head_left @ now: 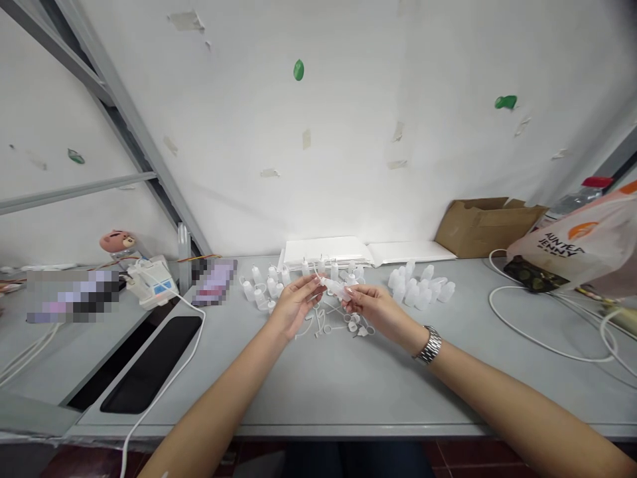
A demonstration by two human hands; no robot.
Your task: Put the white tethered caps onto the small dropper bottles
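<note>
Translucent white plastic forms the small bottle (337,288) held between both hands, its length tilted sideways. The right hand (377,307) has thumb and fingers clasped on its body; the left hand (294,308) pinches the narrow end, where the detail is too small to make out. On the grey table (318,392), just to the near side of the grip, lie loose white caps (353,326) with thin ringed straps. Bottles with thin tips (272,287) stand to the left of the grip and behind it. Plain bottles (423,292) crowd together to its right. Beyond the grip, a flat white stack (326,250) rests by the wall (348,186). Farther off to the right are a cardboard box (482,229) with raised flaps and a printed plastic bag (592,232). Behind the right hand, a metal watch (432,344) circles the wrist. Well left of the grip lie a black pad (152,365) and a white cable (185,368).
</note>
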